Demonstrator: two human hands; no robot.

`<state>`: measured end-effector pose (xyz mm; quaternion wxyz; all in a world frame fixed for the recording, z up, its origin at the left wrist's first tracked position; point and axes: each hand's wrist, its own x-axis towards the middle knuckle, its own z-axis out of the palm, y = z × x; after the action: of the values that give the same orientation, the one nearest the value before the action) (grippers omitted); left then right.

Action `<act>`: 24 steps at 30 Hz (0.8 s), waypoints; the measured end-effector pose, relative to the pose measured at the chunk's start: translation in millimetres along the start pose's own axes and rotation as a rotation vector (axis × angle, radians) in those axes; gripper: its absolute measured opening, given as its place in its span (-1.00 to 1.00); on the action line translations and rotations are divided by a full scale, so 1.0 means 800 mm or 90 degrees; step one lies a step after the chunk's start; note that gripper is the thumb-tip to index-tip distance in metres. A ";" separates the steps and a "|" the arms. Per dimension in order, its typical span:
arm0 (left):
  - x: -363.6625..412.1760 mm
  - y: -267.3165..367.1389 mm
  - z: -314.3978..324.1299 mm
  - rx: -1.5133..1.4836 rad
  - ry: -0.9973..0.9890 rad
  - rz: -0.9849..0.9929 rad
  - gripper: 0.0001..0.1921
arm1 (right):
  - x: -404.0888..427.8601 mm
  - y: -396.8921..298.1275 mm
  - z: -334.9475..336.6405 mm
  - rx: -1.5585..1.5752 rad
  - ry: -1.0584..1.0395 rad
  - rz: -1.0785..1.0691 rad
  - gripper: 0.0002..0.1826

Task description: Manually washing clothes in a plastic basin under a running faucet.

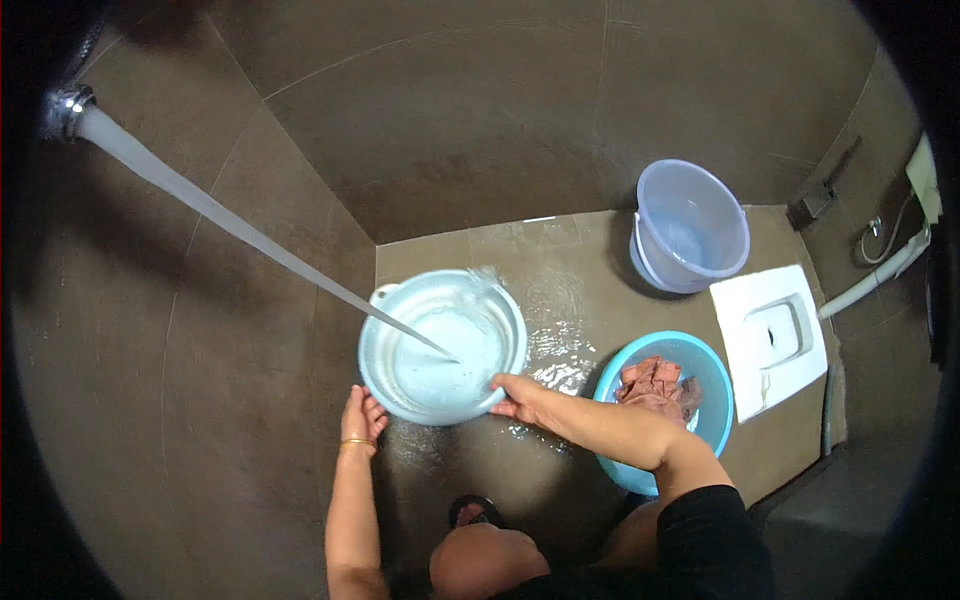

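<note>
A round light blue plastic basin [450, 345] lies under a stream of water [262, 244], which strikes inside it. My right hand [517, 396] grips the basin's near right rim, thumb over the edge. At the lower left of the same basin is my left hand [364, 417], its fingers loosely bent and apart beside the outer wall. Whether those fingertips touch the wall is unclear. A thin gold-coloured bangle [358, 442] circles the left wrist. Water spills past the far right rim onto the floor.
A chrome spout [71, 112] sticks out at upper left. To the right stand a lavender bucket [690, 225] and a turquoise tub [664, 341] with reddish-brown cloth [649, 386]. Beyond them is a white squat toilet [776, 337]. Wet tiled floor [559, 300] meets brown walls.
</note>
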<state>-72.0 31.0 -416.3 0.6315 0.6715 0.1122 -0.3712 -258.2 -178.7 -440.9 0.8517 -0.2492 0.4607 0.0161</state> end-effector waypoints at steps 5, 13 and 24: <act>0.007 -0.073 0.057 0.041 -0.092 -0.083 -0.50 | 0.055 -0.039 -0.039 -0.283 0.183 -0.588 -0.38; -0.006 -0.194 0.177 0.375 -0.448 -0.198 -0.42 | -0.102 -0.187 -0.049 -0.631 0.452 -1.045 -0.16; -0.019 -0.325 0.318 0.525 -0.494 0.024 -0.48 | -0.211 -0.249 -0.129 -0.752 0.669 -1.204 -0.25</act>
<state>-334.7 -154.9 -586.8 0.3186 0.6788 -0.2942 -0.5926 -384.5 -364.1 -272.1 -0.0039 -0.8077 0.3076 -0.5030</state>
